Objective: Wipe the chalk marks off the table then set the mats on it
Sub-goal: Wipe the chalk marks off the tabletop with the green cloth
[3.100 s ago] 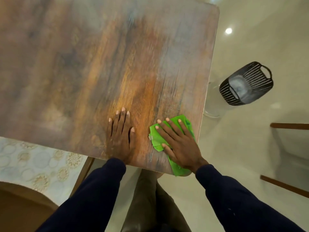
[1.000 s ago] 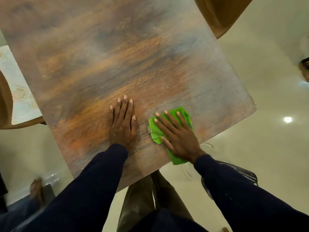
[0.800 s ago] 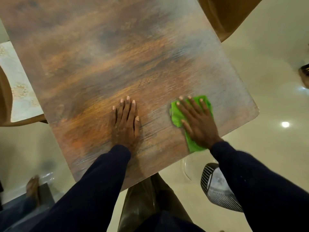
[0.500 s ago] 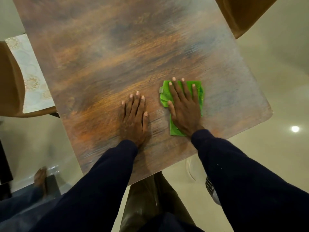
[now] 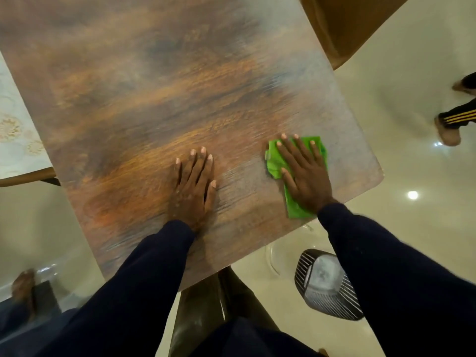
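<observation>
The brown wood-grain table (image 5: 159, 99) fills most of the head view. Faint pale smears show on its right part; no sharp chalk lines are visible. My left hand (image 5: 193, 186) lies flat on the table near the front edge, fingers straight. My right hand (image 5: 305, 173) presses flat on a green cloth (image 5: 274, 163) near the table's right front corner, fingers spread over it. A pale patterned mat (image 5: 15, 140) lies on a chair at the far left.
A black slatted basket (image 5: 324, 284) stands on the cream floor below the right front corner, beside a clear round stand. A brown chair (image 5: 342, 27) is at the back right. Another person's feet (image 5: 449, 130) are at the far right; a foot (image 5: 23, 287) at lower left.
My right hand has slid the green cloth to the right, towards the table's right corner. My left hand has stayed flat in place. The camera view has shifted.
</observation>
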`<control>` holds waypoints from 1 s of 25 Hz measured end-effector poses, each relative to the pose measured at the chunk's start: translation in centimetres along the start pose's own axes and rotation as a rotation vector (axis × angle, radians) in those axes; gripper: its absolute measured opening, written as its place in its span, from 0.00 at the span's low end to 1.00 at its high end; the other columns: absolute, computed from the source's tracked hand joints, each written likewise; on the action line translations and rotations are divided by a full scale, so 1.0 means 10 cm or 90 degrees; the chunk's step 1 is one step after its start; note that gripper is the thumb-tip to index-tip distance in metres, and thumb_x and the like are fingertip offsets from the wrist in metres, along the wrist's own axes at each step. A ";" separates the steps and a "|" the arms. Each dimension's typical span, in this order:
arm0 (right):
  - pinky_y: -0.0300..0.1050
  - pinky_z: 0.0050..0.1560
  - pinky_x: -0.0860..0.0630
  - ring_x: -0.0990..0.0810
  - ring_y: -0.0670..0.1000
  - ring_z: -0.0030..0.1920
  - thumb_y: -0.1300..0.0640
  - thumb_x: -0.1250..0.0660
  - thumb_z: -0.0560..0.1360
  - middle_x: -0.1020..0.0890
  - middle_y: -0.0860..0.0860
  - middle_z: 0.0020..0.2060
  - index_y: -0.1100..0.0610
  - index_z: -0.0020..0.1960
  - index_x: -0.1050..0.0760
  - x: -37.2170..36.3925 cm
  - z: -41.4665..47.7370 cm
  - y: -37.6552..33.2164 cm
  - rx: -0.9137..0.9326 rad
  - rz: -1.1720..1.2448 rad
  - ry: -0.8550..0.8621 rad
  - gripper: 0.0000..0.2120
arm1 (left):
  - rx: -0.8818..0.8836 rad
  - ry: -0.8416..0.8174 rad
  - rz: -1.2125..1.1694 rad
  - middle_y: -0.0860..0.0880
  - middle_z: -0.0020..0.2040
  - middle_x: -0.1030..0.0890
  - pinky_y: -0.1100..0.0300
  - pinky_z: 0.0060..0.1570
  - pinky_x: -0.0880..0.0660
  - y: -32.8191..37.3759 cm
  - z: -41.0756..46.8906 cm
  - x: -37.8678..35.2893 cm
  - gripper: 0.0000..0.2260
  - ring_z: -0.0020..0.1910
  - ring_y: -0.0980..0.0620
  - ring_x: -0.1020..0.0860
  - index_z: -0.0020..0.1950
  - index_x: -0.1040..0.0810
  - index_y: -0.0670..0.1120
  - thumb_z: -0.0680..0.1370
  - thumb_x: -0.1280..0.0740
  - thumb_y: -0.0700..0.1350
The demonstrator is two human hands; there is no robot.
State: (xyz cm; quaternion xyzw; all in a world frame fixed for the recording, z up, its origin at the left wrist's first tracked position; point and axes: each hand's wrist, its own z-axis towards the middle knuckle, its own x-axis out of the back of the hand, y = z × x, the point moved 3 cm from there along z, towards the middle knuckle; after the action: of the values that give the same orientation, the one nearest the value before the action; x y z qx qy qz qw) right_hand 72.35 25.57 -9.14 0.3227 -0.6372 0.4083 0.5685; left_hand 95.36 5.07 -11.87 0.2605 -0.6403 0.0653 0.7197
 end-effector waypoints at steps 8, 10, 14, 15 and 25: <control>0.68 0.83 0.48 0.49 0.58 0.87 0.47 0.44 0.86 0.45 0.53 0.87 0.55 0.87 0.44 -0.10 0.13 -0.66 -0.018 0.032 -0.014 0.31 | 0.018 -0.034 0.002 0.43 0.88 0.49 0.37 0.84 0.53 0.18 0.19 -0.04 0.28 0.87 0.42 0.52 0.87 0.45 0.43 0.88 0.47 0.51; 0.68 0.83 0.47 0.49 0.57 0.87 0.47 0.44 0.86 0.44 0.52 0.87 0.55 0.87 0.44 -0.05 -0.15 -0.36 0.013 0.033 -0.023 0.31 | 0.004 -0.015 0.009 0.41 0.88 0.48 0.36 0.83 0.50 0.39 0.45 -0.11 0.28 0.87 0.40 0.51 0.87 0.45 0.41 0.88 0.47 0.50; 0.71 0.81 0.44 0.46 0.57 0.86 0.45 0.49 0.88 0.42 0.52 0.86 0.54 0.86 0.41 0.11 -0.41 0.54 -0.163 0.021 -0.008 0.29 | -0.074 -0.006 -0.001 0.40 0.87 0.46 0.34 0.82 0.45 0.80 0.97 -0.25 0.28 0.86 0.38 0.48 0.86 0.44 0.39 0.88 0.45 0.48; 0.71 0.81 0.45 0.46 0.57 0.86 0.45 0.50 0.88 0.42 0.52 0.86 0.54 0.86 0.41 0.14 -0.38 0.77 -0.192 0.013 -0.008 0.29 | -0.073 -0.007 0.000 0.41 0.87 0.46 0.34 0.82 0.45 0.87 1.07 -0.29 0.28 0.86 0.38 0.48 0.87 0.45 0.40 0.88 0.45 0.48; 0.68 0.84 0.51 0.50 0.59 0.87 0.45 0.48 0.88 0.46 0.53 0.87 0.55 0.87 0.46 0.09 0.97 1.06 -0.122 0.023 0.036 0.31 | 0.050 0.022 -0.023 0.42 0.87 0.44 0.39 0.84 0.49 1.16 1.45 -0.39 0.27 0.87 0.43 0.47 0.86 0.41 0.40 0.87 0.46 0.45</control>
State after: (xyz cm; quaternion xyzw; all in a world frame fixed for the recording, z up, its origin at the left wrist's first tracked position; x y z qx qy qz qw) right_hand 58.48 21.85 -10.10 0.2436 -0.6626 0.3650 0.6069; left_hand 76.85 9.22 -11.54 0.2988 -0.6201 0.0815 0.7208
